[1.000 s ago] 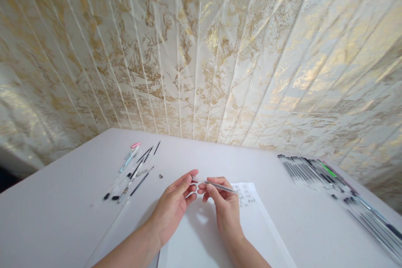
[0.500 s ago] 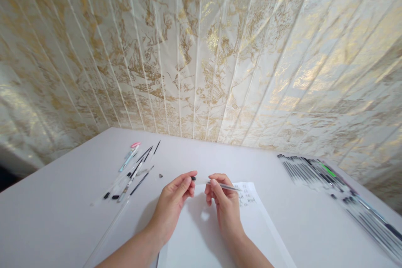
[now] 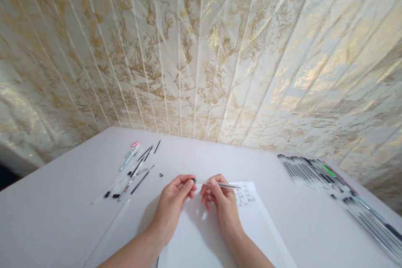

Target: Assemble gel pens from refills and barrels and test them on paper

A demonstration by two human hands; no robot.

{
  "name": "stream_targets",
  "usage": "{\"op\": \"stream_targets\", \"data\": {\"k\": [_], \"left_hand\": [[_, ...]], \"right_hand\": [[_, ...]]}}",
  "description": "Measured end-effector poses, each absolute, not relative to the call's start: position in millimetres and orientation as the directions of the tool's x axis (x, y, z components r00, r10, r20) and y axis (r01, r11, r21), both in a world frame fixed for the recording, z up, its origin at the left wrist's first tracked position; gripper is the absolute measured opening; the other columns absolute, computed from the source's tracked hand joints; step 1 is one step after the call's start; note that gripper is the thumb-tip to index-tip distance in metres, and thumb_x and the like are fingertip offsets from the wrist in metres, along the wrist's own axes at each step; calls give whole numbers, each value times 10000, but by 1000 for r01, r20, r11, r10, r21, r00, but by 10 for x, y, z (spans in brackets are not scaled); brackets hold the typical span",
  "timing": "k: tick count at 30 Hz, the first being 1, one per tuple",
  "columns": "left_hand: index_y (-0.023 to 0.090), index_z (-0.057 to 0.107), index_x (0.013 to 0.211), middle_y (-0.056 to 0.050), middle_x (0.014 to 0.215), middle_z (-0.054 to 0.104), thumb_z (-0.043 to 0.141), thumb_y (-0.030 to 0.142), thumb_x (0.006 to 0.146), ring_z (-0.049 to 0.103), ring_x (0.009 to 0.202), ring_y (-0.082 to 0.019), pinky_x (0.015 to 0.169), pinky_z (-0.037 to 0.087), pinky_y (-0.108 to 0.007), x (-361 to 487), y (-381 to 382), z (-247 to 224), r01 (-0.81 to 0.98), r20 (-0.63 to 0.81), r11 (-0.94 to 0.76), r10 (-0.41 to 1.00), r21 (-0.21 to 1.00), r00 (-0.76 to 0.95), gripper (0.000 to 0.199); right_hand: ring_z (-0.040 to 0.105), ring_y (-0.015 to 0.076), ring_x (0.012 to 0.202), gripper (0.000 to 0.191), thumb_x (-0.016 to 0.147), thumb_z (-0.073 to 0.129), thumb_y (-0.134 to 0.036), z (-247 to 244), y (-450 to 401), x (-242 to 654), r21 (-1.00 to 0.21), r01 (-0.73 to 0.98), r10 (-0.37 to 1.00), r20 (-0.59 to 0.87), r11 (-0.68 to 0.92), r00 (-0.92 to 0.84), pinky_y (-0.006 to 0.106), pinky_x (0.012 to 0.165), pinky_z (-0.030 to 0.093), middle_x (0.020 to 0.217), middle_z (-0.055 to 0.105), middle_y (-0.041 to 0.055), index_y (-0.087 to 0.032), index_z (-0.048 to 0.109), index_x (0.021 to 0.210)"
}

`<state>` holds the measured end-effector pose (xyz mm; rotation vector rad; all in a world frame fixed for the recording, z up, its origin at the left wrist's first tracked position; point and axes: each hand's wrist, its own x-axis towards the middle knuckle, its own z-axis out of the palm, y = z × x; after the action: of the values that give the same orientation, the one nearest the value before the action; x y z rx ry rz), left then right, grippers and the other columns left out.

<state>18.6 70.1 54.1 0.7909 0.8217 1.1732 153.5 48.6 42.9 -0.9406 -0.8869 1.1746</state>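
Observation:
Between thumb and fingers, my left hand (image 3: pixel 173 204) pinches a small black pen cap (image 3: pixel 194 181). A slim pen (image 3: pixel 231 185) with a clear barrel lies across my right hand (image 3: pixel 223 204), gripped by thumb and fingers. Its left end reaches the cap; whether it has entered the cap I cannot tell. Both hands are held over a white sheet of paper (image 3: pixel 194 245). Handwriting (image 3: pixel 246 196) covers the sheet's upper right corner.
Left on the white table (image 3: pixel 56 217) lie black refills (image 3: pixel 142 180), a light-blue pen (image 3: pixel 126 161), loose pen parts and a pink item (image 3: pixel 136 144). A dark crumb-like piece (image 3: pixel 161 175) is near my left hand. Rows of pens (image 3: pixel 301 169) line the right; a patterned curtain (image 3: pixel 201 50) hangs behind.
My right hand has moved slightly left with the pen, bringing its left end up to the cap. My left hand has stayed nearly in place, still pinching the cap.

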Motion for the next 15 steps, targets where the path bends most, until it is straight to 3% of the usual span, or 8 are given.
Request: {"op": "stream_targets", "data": {"k": [2, 4, 7, 11, 13, 15], "left_hand": [[156, 691, 847, 12, 663, 640, 801, 382, 678, 530, 627, -94, 679, 440, -215, 182, 714, 527, -469, -143, 208, 975, 858, 171, 303], [156, 690, 842, 14, 665, 637, 799, 378, 680, 529, 631, -93, 686, 441, -214, 174, 725, 516, -472, -148, 209, 975, 856, 163, 295], [152, 697, 847, 5, 665, 645, 799, 357, 686, 537, 637, -101, 698, 441, -222, 168, 721, 508, -465, -149, 211, 975, 860, 167, 280], [153, 707, 859, -9, 672, 662, 793, 351, 698, 546, 640, -108, 677, 429, -218, 175, 702, 498, -452, -150, 212, 974, 866, 170, 269], [160, 707, 856, -6, 680, 662, 793, 356, 695, 548, 646, -108, 680, 432, -217, 176, 705, 492, -456, -150, 210, 975, 865, 164, 268], [166, 707, 847, 2, 682, 657, 797, 364, 686, 544, 642, -105, 685, 437, -217, 172, 713, 488, -464, -150, 204, 977, 862, 151, 271]], "right_hand": [[530, 106, 520, 267, 832, 684, -372, 432, 492, 1534, -913, -382, 984, 94, 147, 154, 221, 494, 419, 669, 612, -34, -211, 578, 1016], [519, 100, 532, 318, 799, 724, -329, 433, 499, 1533, -907, -391, 981, 99, 158, 167, 225, 538, 436, 651, 587, -51, -213, 584, 1060], [534, 114, 528, 221, 792, 726, -355, 420, 502, 1542, -918, -375, 982, 66, 130, 179, 227, 513, 422, 599, 596, -30, -187, 591, 840], [457, 91, 428, 354, 843, 659, -424, 400, 496, 1565, -947, -310, 981, 30, 90, 191, 212, 431, 347, 523, 568, -28, -193, 481, 642], [460, 93, 449, 289, 863, 625, -445, 408, 495, 1565, -931, -356, 988, 27, 80, 153, 210, 437, 351, 570, 582, -24, -188, 558, 748], [503, 108, 514, 264, 828, 678, -403, 423, 499, 1552, -895, -438, 992, 37, 86, 118, 223, 483, 406, 670, 609, -22, -210, 600, 989]]}}
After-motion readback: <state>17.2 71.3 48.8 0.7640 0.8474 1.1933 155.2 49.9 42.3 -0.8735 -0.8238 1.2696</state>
